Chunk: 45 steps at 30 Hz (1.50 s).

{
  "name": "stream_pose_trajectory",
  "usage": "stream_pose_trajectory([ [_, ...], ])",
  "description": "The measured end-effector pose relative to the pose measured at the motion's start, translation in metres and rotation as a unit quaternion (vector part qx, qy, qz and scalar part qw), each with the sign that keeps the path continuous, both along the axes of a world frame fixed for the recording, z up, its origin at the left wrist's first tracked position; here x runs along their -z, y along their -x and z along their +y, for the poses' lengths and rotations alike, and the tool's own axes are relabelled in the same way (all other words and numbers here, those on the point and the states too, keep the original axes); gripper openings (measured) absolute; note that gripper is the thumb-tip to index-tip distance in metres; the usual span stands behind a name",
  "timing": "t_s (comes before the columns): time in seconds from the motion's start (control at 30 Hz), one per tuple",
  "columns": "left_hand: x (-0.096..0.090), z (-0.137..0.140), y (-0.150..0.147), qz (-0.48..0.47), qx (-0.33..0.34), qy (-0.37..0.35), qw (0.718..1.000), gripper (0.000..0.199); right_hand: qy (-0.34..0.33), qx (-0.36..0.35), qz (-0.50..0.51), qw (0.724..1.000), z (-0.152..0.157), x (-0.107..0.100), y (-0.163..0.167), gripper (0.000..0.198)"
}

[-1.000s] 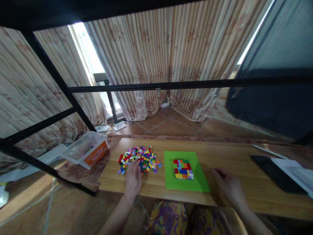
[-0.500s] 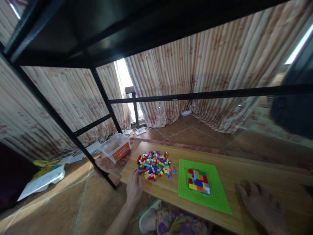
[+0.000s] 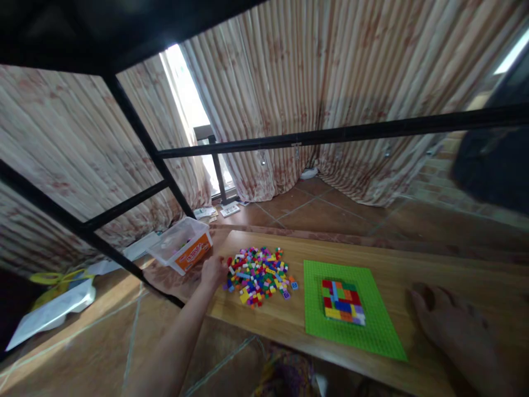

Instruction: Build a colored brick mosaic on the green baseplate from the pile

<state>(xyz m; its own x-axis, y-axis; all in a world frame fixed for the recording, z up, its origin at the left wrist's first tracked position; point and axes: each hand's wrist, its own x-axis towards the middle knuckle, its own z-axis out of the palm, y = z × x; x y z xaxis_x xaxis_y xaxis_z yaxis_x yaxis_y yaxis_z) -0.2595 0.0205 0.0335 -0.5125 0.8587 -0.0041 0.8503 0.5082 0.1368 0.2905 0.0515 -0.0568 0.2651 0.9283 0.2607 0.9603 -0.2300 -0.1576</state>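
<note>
A heap of small colourful toy bricks (image 3: 260,275) lies on the left part of a wooden table. My left hand (image 3: 214,271) is at the heap's far left edge, fingers curled in close to a red brick (image 3: 230,262); what they hold, if anything, is too small to make out. Right of the heap is a green baseplate (image 3: 374,331) bearing a flat block of joined bricks (image 3: 342,302) in red, blue, orange, yellow and white. Beyond the plate, my right hand (image 3: 454,325) rests open on the table with its thumb apart, holding nothing.
A clear plastic box with an orange label (image 3: 194,253) stands beyond the table's left end. A black metal frame bar (image 3: 330,135) crosses ahead, with striped curtains (image 3: 268,82) behind. The wooden table (image 3: 285,325) has its near edge above the tiled floor (image 3: 223,353).
My left hand has moved from the heap's near left side to its far left edge. My right hand stays on the table, while the view has tilted and shifted slightly.
</note>
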Motion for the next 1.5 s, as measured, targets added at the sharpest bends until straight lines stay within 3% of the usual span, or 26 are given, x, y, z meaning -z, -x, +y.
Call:
stream_pose_trajectory([
  [0.13, 0.000, 0.015, 0.006, -0.003, 0.017, 0.059, 0.998, 0.023, 0.025, 0.014, -0.002, 1.000, -0.003, -0.010, 0.005, 0.069],
  [0.37, -0.003, 0.023, 0.003, 0.028, 0.039, 0.103, 0.994, 0.026, 0.029, 0.017, -0.013, 0.999, -0.006, -0.021, 0.014, 0.063],
  [0.6, -0.034, 0.014, -0.005, 0.044, 0.036, 0.071, 0.996, 0.035, 0.026, 0.032, -0.020, 0.999, -0.007, -0.030, 0.023, 0.055],
  [0.7, -0.045, -0.001, -0.035, -0.001, 0.057, 0.022, 0.998, 0.035, 0.027, 0.035, -0.017, 0.999, -0.007, -0.031, 0.023, 0.054],
  [0.77, -0.043, -0.015, -0.067, -0.071, 0.090, 0.004, 0.993, 0.034, 0.026, 0.034, -0.017, 0.999, -0.007, -0.031, 0.023, 0.053],
  [0.93, -0.014, -0.046, -0.158, -0.263, 0.186, -0.048, 0.945, 0.025, 0.021, 0.040, -0.023, 0.999, -0.007, -0.030, 0.023, 0.051],
  [1.03, 0.000, -0.050, -0.193, -0.322, 0.226, -0.063, 0.917, 0.021, 0.024, 0.040, -0.024, 0.999, -0.007, -0.030, 0.022, 0.051],
  [1.27, 0.013, -0.040, -0.216, -0.388, 0.269, -0.063, 0.879, 0.014, 0.011, 0.038, -0.025, 0.999, -0.008, -0.031, 0.023, 0.052],
  [1.37, 0.013, -0.035, -0.221, -0.385, 0.257, -0.062, 0.884, 0.012, 0.012, 0.040, -0.022, 0.999, -0.008, -0.030, 0.022, 0.053],
  [1.5, 0.008, -0.030, -0.232, -0.336, 0.222, -0.056, 0.913, 0.014, 0.013, 0.041, -0.014, 0.999, -0.006, -0.027, 0.019, 0.053],
])
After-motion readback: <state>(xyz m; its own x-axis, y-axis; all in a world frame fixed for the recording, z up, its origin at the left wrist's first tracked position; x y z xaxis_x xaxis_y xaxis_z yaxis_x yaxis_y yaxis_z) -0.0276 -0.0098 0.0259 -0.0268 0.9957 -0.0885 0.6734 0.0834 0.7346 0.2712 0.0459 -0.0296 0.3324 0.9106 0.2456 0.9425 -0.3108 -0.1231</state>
